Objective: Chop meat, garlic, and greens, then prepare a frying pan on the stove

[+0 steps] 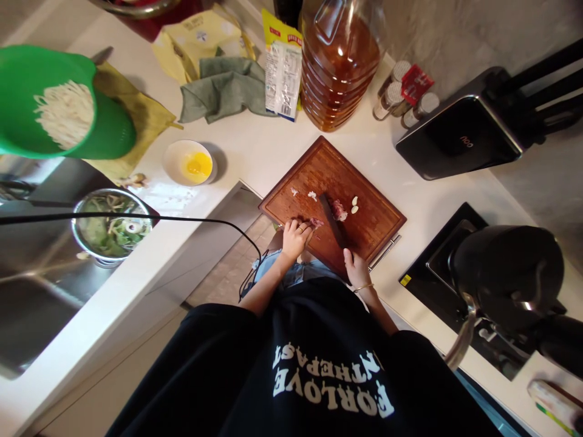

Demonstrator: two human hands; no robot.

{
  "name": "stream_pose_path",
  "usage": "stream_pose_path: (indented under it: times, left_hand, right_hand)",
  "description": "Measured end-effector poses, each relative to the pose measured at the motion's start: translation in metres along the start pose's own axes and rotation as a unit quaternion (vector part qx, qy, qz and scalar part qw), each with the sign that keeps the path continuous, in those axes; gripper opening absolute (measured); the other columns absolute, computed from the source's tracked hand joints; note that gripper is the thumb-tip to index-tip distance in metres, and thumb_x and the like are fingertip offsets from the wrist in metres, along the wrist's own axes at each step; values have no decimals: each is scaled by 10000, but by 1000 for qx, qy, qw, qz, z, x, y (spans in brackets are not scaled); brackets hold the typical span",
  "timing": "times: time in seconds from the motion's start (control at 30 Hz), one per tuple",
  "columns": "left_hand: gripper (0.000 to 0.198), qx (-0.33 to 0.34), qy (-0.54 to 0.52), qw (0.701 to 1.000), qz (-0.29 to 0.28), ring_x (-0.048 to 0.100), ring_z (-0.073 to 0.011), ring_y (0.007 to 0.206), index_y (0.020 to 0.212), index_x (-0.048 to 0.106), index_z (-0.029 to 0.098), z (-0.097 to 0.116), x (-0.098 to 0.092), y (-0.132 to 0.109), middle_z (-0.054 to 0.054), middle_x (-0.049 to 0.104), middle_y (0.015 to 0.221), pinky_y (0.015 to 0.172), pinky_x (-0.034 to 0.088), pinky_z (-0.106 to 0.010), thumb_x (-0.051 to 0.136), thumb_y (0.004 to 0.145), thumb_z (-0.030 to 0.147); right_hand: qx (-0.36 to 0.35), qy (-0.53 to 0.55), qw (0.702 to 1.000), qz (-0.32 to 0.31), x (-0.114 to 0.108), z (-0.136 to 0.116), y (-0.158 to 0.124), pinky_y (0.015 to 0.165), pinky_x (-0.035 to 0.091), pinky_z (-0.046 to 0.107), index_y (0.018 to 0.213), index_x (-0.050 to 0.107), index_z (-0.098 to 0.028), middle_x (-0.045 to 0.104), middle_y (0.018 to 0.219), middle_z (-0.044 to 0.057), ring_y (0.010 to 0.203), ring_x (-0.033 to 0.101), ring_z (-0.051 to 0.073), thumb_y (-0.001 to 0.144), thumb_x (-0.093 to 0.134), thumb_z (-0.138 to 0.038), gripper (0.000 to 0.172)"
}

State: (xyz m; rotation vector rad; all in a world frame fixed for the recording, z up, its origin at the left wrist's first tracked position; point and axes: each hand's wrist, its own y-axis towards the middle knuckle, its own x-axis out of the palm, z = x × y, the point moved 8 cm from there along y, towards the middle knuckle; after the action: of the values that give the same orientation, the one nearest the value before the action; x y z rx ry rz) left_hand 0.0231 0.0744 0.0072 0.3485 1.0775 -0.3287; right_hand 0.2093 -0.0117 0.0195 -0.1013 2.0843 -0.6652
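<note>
A brown wooden cutting board (364, 182) lies on the white counter in front of me. My right hand (354, 264) is closed round the handle of a dark knife (331, 217), whose blade rests across the board beside a small pile of pink meat (339, 210). My left hand (294, 238) has its fingers curled down on another small piece of meat (316, 223) at the board's near edge. Two garlic cloves (354, 204) and small white bits (312, 195) lie on the board.
A white bowl with egg yolk (190, 162), a green colander of noodles (59, 109), a steel bowl of vegetables (112, 224) by the sink, a large oil bottle (339, 60), spice jars (401, 91), a black appliance (460, 136), and a black pot (505, 276) on the cooktop.
</note>
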Motion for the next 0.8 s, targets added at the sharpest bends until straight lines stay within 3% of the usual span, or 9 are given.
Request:
stream_pose_path:
  times: [0.1, 0.27, 0.47, 0.67, 0.8]
  left_hand:
    - [231, 5, -1, 1000, -3, 499, -236, 919, 965, 654, 244, 0, -1, 0, -68, 658, 1023, 832, 354, -424, 439, 897, 297]
    - [233, 14, 7, 1000, -18, 503, -236, 951, 928, 654, 227, 1, 0, 0, -72, 659, 986, 857, 349, -425, 433, 901, 295]
    - [227, 19, 4, 1000, 5, 509, -246, 966, 998, 642, 232, 1, -1, -2, -78, 657, 960, 872, 339, -436, 448, 896, 293]
    - [219, 9, 13, 1000, 8, 512, -254, 973, 963, 657, 227, 1, 3, -2, -80, 662, 979, 858, 340, -440, 456, 894, 281]
    - [231, 9, 5, 1000, -3, 515, -255, 970, 973, 662, 226, 3, 6, -2, -89, 660, 1009, 842, 347, -438, 452, 895, 283]
  right_hand:
    - [0, 10, 1000, 0, -5, 3, -1, 615, 399, 255, 969, 654, -139, 688, 784, 114, 722, 636, 199, 927, 190, -525, 605]
    - [-24, -46, 999, -9, -6, -16, -9, 593, 364, 257, 890, 650, -153, 684, 757, 107, 689, 633, 197, 929, 223, -517, 563]
    - [-15, -145, 988, -45, 4, -27, -9, 556, 328, 257, 894, 642, -160, 674, 698, 98, 609, 613, 188, 926, 262, -524, 527]
    - [-14, -151, 987, -57, 2, -19, -12, 569, 338, 252, 953, 650, -170, 685, 738, 95, 632, 622, 184, 933, 255, -511, 522]
    - [-13, -151, 987, -61, 7, -30, 0, 575, 350, 259, 944, 661, -154, 689, 737, 114, 646, 633, 202, 927, 260, -521, 544]
